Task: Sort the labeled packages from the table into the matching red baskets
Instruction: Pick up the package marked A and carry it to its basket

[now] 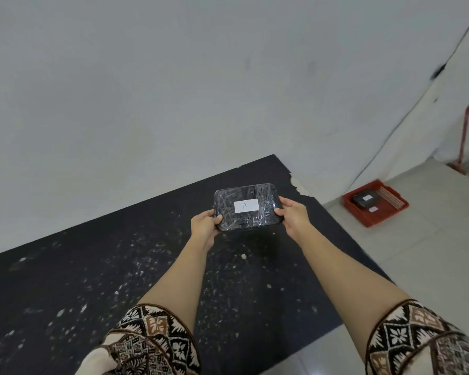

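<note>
A dark, plastic-wrapped package point(247, 193) with a white label reading "A" is held just above the black table point(92, 280), near its far right corner. My left hand point(205, 224) grips the package's left near corner, my right hand point(293, 213) its right edge. On the floor to the right lies a red basket point(390, 215); inside it sit two dark packages with white labels, and I cannot read their letters.
A grey-white wall rises right behind the table. Light floor tiles spread to the right of the table. A red upright pole point(463, 139) stands at the far right by a white sheet. The tabletop is speckled with white flecks.
</note>
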{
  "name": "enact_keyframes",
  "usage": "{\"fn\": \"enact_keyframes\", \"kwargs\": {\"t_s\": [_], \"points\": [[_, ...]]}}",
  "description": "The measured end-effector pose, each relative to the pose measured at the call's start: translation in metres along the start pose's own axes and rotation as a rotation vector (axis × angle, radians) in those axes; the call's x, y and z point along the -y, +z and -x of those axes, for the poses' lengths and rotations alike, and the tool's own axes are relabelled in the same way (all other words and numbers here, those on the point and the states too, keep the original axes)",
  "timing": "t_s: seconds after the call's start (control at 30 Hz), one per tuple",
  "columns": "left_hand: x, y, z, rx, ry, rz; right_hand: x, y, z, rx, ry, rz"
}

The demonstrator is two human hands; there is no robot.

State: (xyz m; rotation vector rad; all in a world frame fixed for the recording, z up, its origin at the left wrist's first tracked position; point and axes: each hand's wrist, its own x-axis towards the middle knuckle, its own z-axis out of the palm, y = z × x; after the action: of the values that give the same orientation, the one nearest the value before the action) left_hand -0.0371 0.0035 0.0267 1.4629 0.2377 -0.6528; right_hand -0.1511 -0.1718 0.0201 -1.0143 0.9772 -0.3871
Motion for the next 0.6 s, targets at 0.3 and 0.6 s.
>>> {"fn": "enact_keyframes", "kwargs": {"t_s": [0.3,0.6], "points": [[0.051,0.171,0.028,-0.025,0.042,0.028,0.062,-0.154,-0.045,-0.009,-0.049,-0.007],[0.094,0.317,0.046,-0.118,0.032,0.006,0.119,-0.282,-0.094,-0.039,-0.066,0.010]]}}
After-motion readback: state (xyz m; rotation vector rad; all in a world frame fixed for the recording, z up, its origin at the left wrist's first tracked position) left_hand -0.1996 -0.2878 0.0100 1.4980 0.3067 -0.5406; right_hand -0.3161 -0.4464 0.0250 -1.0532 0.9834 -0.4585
